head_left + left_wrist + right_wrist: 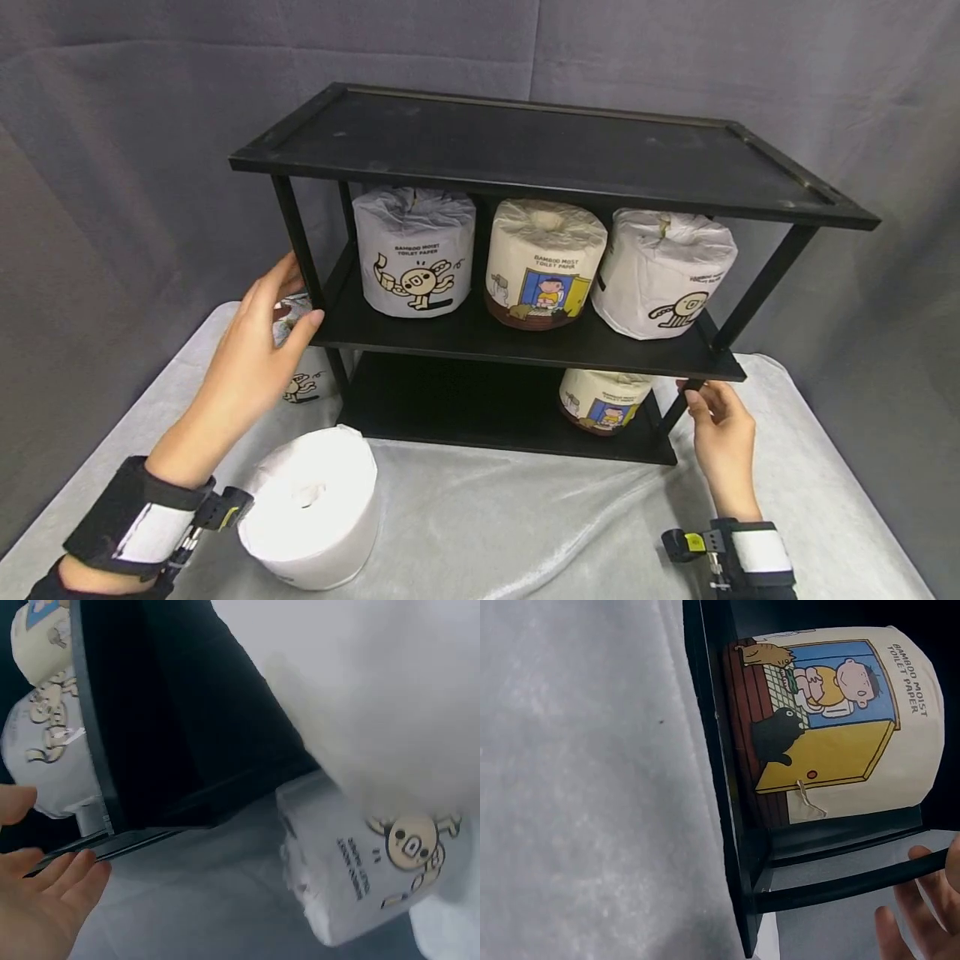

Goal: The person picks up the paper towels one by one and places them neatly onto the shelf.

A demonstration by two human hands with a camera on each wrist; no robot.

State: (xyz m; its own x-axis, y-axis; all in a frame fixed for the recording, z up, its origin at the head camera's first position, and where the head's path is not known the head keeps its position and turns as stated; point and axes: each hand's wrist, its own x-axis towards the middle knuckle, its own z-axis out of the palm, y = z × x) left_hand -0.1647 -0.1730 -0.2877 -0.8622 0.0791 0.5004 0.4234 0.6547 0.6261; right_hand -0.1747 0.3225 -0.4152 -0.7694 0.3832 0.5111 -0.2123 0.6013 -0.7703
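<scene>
A black shelf rack [555, 158] stands on the covered table. My left hand [258, 333] is at its left upright, thumb and nearly straight fingers to either side, touching the frame near the middle shelf. On the right, my right hand [723, 429] holds the lower right post [847, 889] between thumb and fingers. Along the middle shelf stand a white toilet roll [416, 254], a cream cartoon roll [543, 271] and another white roll [667, 275]. Another cream roll [840, 724] sits at the right of the bottom shelf.
A white-wrapped roll [311, 508] stands on the table in front of the rack's left side. Another white roll [367, 862] is beside the rack, partly behind my left hand in the head view. Grey curtain [150, 125] surrounds the table.
</scene>
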